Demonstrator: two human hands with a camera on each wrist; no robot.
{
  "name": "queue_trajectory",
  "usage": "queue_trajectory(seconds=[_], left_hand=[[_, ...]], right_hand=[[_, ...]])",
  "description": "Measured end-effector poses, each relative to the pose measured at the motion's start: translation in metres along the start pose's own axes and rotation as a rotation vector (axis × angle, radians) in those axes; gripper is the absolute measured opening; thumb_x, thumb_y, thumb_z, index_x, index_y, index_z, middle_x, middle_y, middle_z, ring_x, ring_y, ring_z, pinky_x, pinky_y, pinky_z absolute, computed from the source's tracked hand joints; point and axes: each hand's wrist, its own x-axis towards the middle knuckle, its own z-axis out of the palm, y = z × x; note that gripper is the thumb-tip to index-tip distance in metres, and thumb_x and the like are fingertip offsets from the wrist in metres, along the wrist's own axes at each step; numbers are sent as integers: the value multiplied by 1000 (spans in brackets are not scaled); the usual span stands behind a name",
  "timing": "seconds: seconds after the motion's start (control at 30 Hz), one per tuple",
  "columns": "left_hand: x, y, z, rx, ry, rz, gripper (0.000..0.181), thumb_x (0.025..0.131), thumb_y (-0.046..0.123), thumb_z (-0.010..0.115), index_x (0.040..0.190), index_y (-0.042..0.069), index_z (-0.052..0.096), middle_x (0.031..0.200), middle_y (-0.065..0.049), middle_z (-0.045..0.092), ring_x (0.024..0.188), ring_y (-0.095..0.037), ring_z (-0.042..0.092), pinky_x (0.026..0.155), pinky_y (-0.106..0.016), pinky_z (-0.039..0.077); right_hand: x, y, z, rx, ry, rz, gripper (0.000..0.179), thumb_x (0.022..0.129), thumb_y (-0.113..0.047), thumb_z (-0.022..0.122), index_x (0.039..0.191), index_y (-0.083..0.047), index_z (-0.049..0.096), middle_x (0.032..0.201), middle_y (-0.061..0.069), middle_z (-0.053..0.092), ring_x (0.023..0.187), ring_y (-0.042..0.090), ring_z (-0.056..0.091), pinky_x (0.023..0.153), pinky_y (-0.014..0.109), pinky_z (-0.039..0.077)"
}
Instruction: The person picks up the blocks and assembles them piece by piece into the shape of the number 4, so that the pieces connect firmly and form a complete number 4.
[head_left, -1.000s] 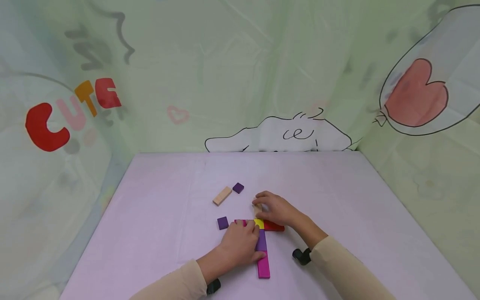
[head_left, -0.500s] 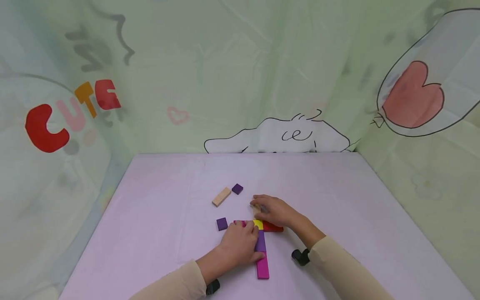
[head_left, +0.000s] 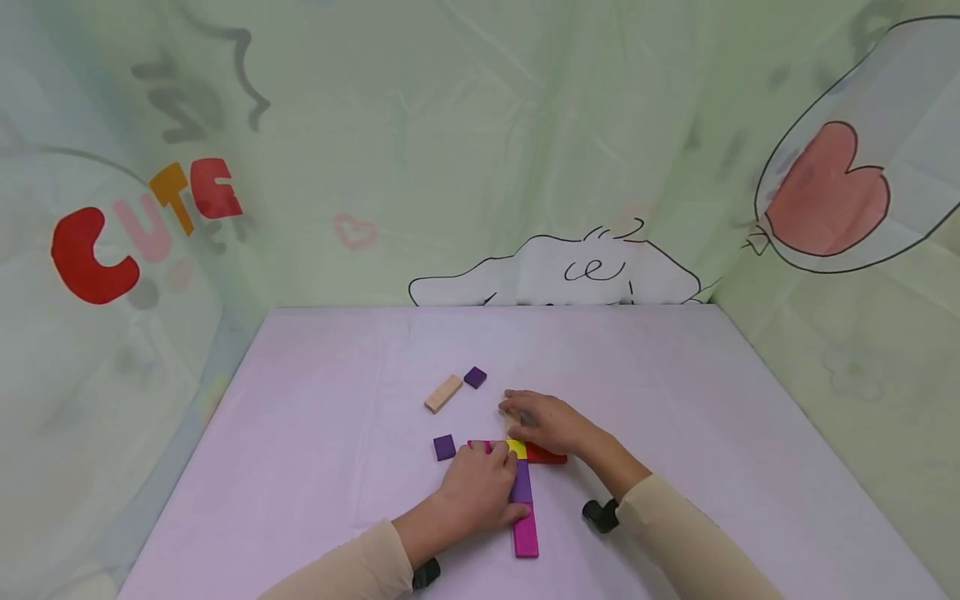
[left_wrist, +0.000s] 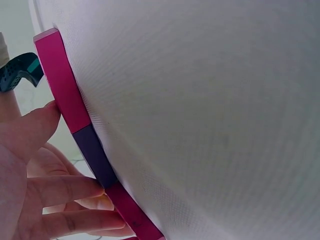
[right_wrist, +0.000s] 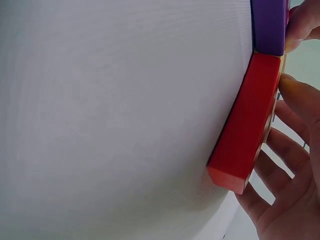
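Note:
Flat blocks form a cross on the table. A yellow block (head_left: 517, 450) is at its centre, with a red block (head_left: 546, 455) to the right and a magenta block (head_left: 476, 443) to the left, partly covered. Below it run a purple block (head_left: 522, 483) and a second magenta block (head_left: 527, 537). My left hand (head_left: 477, 490) rests over the left arm of the cross, fingers extended against the blocks, thumb touching the lower magenta block (left_wrist: 62, 80). A plain wooden block (head_left: 512, 425) stands at the top of the cross; my right hand (head_left: 553, 422) holds it between thumb and fingers.
Another plain wooden block (head_left: 443, 394) lies farther back on the left, beside a dark purple square block (head_left: 476, 377). A second purple square (head_left: 444, 447) sits just left of the cross. Printed curtains (head_left: 480, 150) enclose the pale table (head_left: 337, 375).
Both hands keep nearly the same place on the blocks. The head view has shifted slightly, and the right hand shows only a tiny leftward drift.

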Motion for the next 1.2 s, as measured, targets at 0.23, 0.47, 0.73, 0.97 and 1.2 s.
queue_trajectory(seconds=[0.23, 0.47, 0.73, 0.97, 1.2], left_hand=[[0, 1, 1, 13, 20, 1, 75, 89, 75, 59, 134, 15, 66, 129, -3, 66, 105, -26, 68, 88, -35, 58], [0, 1, 2, 21, 40, -2, 75, 89, 76, 58, 133, 15, 65, 127, -2, 66, 103, -26, 69, 87, -34, 58], [-2, 1, 1, 36, 72, 1, 75, 88, 77, 59, 129, 14, 67, 122, -2, 66, 96, -25, 67, 79, -33, 56], [-2, 2, 0, 43, 92, 2, 75, 89, 77, 58, 128, 14, 67, 120, -1, 66, 93, -25, 67, 75, -32, 55], [-2, 2, 3, 54, 102, -1, 76, 89, 77, 58, 130, 14, 67, 120, -2, 66, 95, -25, 67, 76, -33, 55]], right_hand=[[-2, 2, 4, -11, 40, -1, 54, 94, -30, 76, 144, -18, 61, 157, 8, 51, 148, 34, 45, 114, 56, 42], [-7, -6, 5, -121, 122, -58, 35, 92, -29, 79, 124, -16, 75, 137, 6, 65, 133, 30, 56, 110, 48, 49], [-15, -18, 5, -355, 190, -199, 18, 94, -25, 76, 106, -13, 81, 108, 1, 76, 112, 26, 66, 98, 43, 56], [-20, -21, 7, -387, 217, -206, 13, 94, -22, 76, 104, -14, 79, 100, 0, 78, 105, 23, 69, 93, 42, 57], [-30, -26, 6, -342, 205, -178, 22, 94, -18, 76, 115, -15, 78, 105, 2, 78, 109, 26, 70, 97, 49, 55]])
